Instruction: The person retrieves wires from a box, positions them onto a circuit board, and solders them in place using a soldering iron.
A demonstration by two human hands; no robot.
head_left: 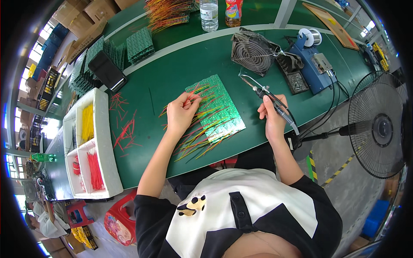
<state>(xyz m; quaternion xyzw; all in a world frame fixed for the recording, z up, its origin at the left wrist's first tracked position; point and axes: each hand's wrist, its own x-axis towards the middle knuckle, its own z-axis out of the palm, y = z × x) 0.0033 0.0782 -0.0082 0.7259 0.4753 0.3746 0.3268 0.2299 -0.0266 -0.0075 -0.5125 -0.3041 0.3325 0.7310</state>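
A green circuit board lies flat on the green bench in front of me, with red and yellow wires fanning out over its left side. My left hand is above the board's upper left edge, fingers pinched on a thin red wire. How many wires are in that pinch is hidden. Right of the board, my right hand grips a soldering iron with a metal tube fixed along it. Its tip points up and left, apart from the board.
Loose red wires lie beside a white foam box of sorted wires at left. Behind stand a phone, stacked boards, two bottles, a small fan and a blue solder feeder. A larger fan stands right.
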